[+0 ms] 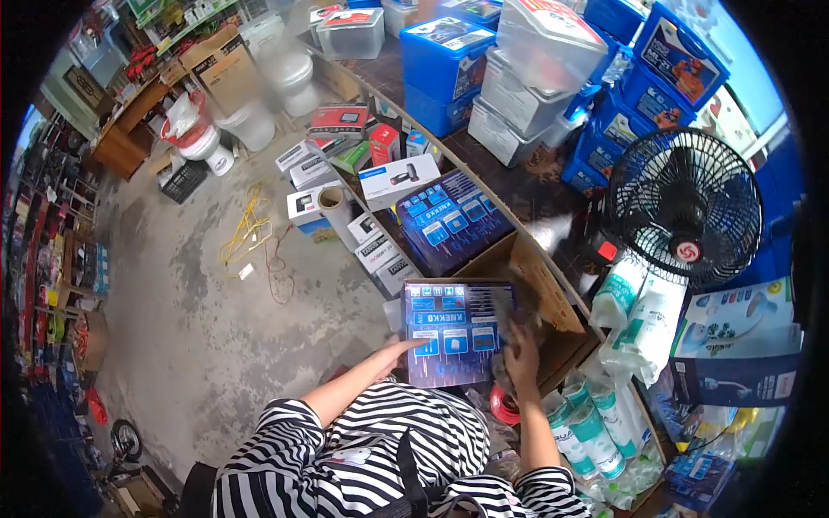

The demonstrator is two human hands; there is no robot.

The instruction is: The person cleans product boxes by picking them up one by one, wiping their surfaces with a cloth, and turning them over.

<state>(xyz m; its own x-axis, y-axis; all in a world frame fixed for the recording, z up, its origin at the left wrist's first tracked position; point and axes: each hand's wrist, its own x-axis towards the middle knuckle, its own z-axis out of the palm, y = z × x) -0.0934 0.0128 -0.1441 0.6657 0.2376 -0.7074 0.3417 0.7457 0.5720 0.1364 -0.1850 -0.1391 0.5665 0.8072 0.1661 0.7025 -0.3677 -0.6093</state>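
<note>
Hands [406, 348] [521, 358] at box [455, 332] edges, beside carton [553, 311].

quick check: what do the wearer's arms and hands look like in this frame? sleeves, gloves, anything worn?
Both arms wear black-and-white striped sleeves pushed up to about the elbow, forearms bare below. The left hand and right hand are bare: no gloves. No watch, ring or wristband can be made out at this resolution.

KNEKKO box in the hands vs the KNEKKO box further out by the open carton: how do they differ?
The held box is gripped by the left hand and the right hand; the far box has no hand on it. The held box sits square to the camera, the far box is turned at an angle. Both share the same dark blue-purple panel print.
</note>
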